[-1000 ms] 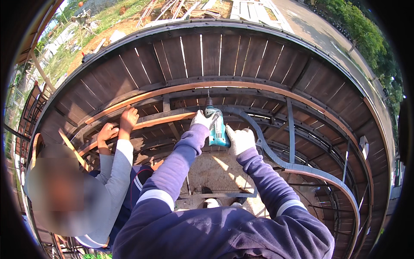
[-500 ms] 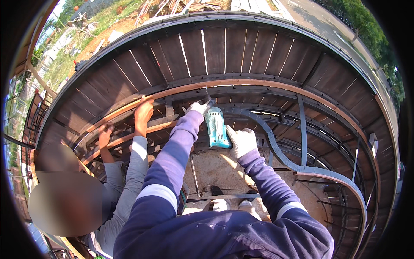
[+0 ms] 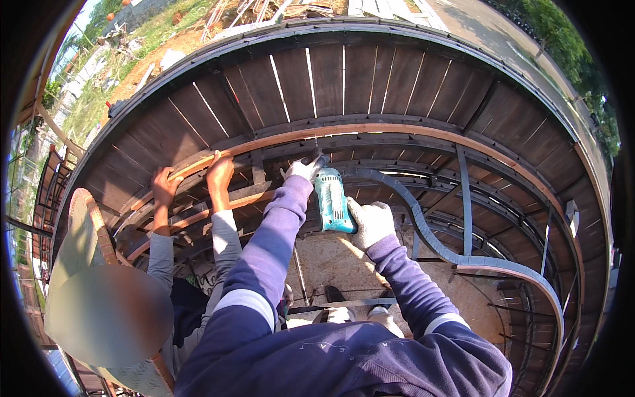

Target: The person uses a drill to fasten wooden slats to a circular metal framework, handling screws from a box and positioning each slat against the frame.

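My right hand (image 3: 372,223), in a pale work glove, is closed round the grip of a teal power drill (image 3: 332,198). The drill points away from me, and its thin bit (image 3: 317,143) reaches the orange-brown curved strip (image 3: 370,128). At the front of the drill, my gloved left hand (image 3: 301,170) is closed by the dark chuck (image 3: 321,161); its fingers are partly hidden. To the left, a co-worker's bare hands (image 3: 219,175) hold the same strip against the dark curved frame.
Dark slatted boards (image 3: 327,79) curve round the far side. A grey S-shaped bar (image 3: 423,228) bends past on the right. The co-worker, in a wide hat (image 3: 76,245), is close at my left. Below lies a concrete floor (image 3: 357,271) with my feet on it.
The co-worker's left-side hand has risen onto the upper strip, and the co-worker's hat has come into view. My hands and the drill have barely moved.
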Motion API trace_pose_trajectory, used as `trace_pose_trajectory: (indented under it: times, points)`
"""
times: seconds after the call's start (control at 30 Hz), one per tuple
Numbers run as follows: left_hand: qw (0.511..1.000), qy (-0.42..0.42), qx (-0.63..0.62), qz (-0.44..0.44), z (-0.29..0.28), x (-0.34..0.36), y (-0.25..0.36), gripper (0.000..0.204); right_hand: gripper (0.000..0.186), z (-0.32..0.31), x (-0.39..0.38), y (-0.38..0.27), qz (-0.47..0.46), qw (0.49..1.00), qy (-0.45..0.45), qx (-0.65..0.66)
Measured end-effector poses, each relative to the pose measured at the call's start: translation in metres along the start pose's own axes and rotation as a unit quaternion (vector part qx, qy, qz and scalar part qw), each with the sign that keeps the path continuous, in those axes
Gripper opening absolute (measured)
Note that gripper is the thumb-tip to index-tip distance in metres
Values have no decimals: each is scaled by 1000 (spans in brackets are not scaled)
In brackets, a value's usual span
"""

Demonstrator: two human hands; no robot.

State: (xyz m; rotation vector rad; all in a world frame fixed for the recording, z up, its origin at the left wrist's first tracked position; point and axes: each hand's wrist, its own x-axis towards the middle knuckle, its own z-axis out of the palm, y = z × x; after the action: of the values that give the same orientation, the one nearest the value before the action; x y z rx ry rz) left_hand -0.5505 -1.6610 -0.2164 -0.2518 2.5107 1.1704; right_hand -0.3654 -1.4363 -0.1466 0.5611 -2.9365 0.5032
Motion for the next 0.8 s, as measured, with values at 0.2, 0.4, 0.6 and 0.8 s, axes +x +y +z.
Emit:
trace_pose_trajectory:
  times: [0.2,0.4,0.6,0.8]
  points:
    - [999,31,30,-24,-5,-25,23,76,73,3,2,5,3,1000,-13,8]
    - [996,68,36,-38,-4,-14,16,76,72,4,6,2,12,999,-16,26]
    - [998,45,-9,-32,-2,-12,19,76,75,15,5,-3,25,997,72,13]
    - [999,27,5,-45,-3,-8,19,84,80,16,21,-32,91,992,83,37]
